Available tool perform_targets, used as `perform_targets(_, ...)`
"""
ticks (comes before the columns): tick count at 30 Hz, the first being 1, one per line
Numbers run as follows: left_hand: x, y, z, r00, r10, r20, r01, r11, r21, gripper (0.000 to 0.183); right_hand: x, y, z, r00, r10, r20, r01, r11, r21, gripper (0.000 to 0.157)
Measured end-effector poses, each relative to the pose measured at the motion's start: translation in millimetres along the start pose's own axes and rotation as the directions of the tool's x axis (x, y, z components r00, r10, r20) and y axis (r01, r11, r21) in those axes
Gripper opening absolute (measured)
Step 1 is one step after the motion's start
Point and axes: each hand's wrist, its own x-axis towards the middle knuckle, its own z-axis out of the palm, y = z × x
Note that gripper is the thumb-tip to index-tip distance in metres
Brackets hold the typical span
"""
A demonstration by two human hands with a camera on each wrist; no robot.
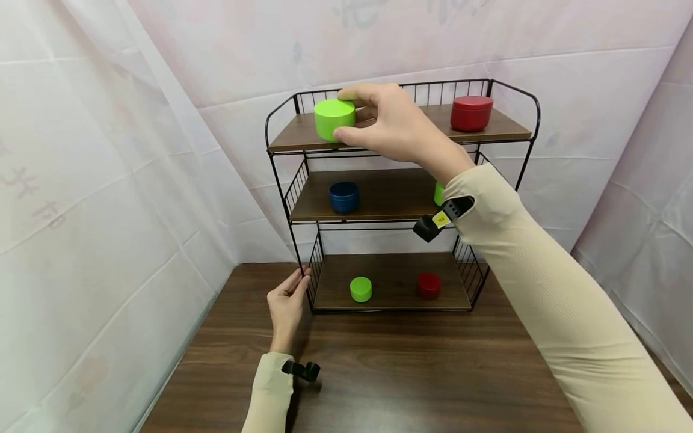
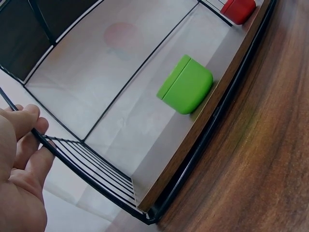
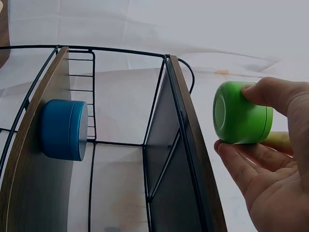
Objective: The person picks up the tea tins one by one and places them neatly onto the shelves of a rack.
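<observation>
My right hand [image 1: 397,123] grips a round green tin [image 1: 331,120] at the left part of the top shelf [image 1: 428,115]. In the right wrist view the tin [image 3: 239,113] shows clear of the shelf board, thumb on one side and fingers on the other. Low on the left, my left hand [image 1: 287,304] pinches the black wire frame [image 1: 296,249] of the rack; the left wrist view shows its thumb and fingers [image 2: 29,116] around the upright. Nearest to that hand, a second green tin [image 1: 360,289] sits on the bottom shelf [image 1: 395,264].
A red tin [image 1: 471,113] stands at the top shelf's right. On the middle shelf [image 1: 390,180] are a blue tin [image 1: 344,196] and another green tin [image 1: 439,193], partly hidden by my right wrist. A red tin [image 1: 429,285] sits bottom right. The rack stands on a wooden table [image 1: 411,367].
</observation>
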Motion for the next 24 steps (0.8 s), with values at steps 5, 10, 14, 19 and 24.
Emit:
perform_targets(5,-0.2,0.2,1.2,1.000,0.003,-0.004,-0.003,1.000,0.010,0.027,3.3,3.3,0.9,1.000,0.020,0.003,-0.020,1.000,-0.021,0.053)
perform_targets(10,-1.0,3.2,2.3,1.000,0.004,0.001,-0.004,1.000,0.014,0.027,6.5,5.1,-0.3,0.999,0.047,0.001,-0.046,0.998,-0.034,0.052)
perform_targets(14,-0.9,3.9,2.6,1.000,-0.009,-0.003,0.009,1.000,0.010,0.026,8.8,6.4,-1.0,0.998,0.064,-0.005,-0.064,0.997,-0.036,0.053)
perform_targets(19,-0.5,1.0,2.6,1.000,-0.009,-0.003,0.009,1.000,0.002,0.027,11.3,8.2,-1.2,0.997,0.076,-0.009,-0.077,0.996,-0.037,0.052)
perform_targets(24,0.2,0.9,3.3,1.000,-0.008,-0.006,0.008,1.000,0.001,0.026,13.4,10.8,-1.4,0.997,0.079,-0.016,-0.079,0.996,-0.044,0.050)
